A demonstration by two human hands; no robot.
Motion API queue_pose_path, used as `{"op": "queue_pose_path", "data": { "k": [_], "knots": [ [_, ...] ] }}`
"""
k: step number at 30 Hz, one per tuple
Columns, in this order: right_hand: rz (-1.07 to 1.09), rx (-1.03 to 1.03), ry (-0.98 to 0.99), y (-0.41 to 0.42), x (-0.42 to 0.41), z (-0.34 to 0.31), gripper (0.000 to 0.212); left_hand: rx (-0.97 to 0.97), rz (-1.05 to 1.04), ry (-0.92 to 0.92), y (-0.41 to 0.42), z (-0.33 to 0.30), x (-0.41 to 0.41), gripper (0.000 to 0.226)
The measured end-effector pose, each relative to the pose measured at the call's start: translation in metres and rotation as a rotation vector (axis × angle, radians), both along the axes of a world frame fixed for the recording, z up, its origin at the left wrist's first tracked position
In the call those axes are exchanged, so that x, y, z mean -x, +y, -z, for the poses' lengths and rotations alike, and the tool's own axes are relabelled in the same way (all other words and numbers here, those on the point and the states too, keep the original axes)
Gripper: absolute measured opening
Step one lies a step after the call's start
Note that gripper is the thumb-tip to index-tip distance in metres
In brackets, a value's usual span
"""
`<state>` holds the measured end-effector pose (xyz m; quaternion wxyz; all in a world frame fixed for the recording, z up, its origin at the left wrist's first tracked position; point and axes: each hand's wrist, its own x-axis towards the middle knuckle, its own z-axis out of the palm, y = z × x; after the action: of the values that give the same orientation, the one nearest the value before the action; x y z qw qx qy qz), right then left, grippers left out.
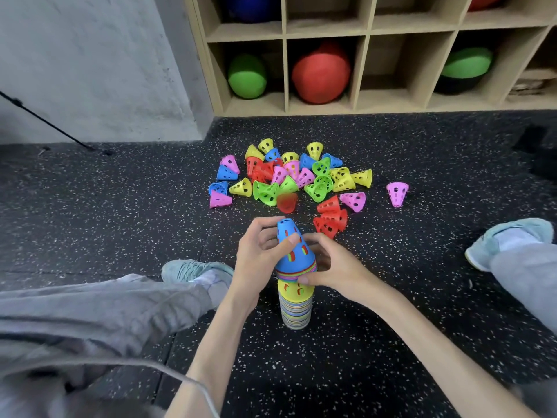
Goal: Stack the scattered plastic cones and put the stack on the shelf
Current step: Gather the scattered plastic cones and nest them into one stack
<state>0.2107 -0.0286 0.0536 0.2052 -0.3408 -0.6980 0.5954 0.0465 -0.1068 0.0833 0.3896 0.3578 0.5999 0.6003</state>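
A tall stack of plastic cones [296,309] stands on the dark speckled floor in front of me. A shorter stack topped by a blue cone [291,245] sits over its yellow top, tilted slightly. My left hand [259,257] grips that blue-topped stack from the left, thumb across its front. From the right, my right hand [331,267] holds its rim. Beyond lies a heap of scattered cones [295,176] in yellow, green, pink, blue and red. A blurred red cone [287,202] shows at the heap's near edge, and a pink cone [397,193] stands apart to the right.
A wooden cubby shelf [366,70] stands against the wall behind the heap, holding a green ball [247,76], a red ball [321,75] and other balls. My legs and shoes [196,271] lie either side of the stack. A black rod [45,122] leans at far left.
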Motion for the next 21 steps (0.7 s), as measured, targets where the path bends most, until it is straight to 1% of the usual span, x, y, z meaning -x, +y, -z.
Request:
{"op": "queue_pose_path", "data": {
  "k": [6,9,11,14,17,19,21],
  "knots": [
    [0.041,-0.014,-0.063,-0.002,-0.014,0.008,0.061,0.007,0.043,0.058,0.002,0.012,-0.008,0.031],
    [0.06,-0.057,-0.093,-0.007,-0.018,0.003,0.055,-0.007,0.043,0.084,-0.001,0.013,-0.012,0.028],
    [0.07,-0.115,-0.124,-0.012,-0.021,-0.004,0.053,-0.013,0.066,0.145,-0.002,0.015,-0.012,0.027],
    [0.05,-0.224,-0.205,-0.017,-0.027,-0.016,0.05,0.013,0.13,0.276,-0.002,0.021,-0.01,0.025],
    [0.056,-0.314,-0.254,-0.024,-0.036,-0.033,0.045,0.005,0.13,0.449,-0.004,0.02,-0.011,0.029],
    [0.091,-0.386,-0.28,-0.027,-0.041,-0.049,0.043,-0.021,0.172,0.628,-0.005,0.009,-0.01,0.035],
    [0.115,-0.477,-0.309,-0.026,-0.041,-0.068,0.041,-0.05,0.236,0.879,-0.004,-0.009,-0.003,0.042]
  ]
}}
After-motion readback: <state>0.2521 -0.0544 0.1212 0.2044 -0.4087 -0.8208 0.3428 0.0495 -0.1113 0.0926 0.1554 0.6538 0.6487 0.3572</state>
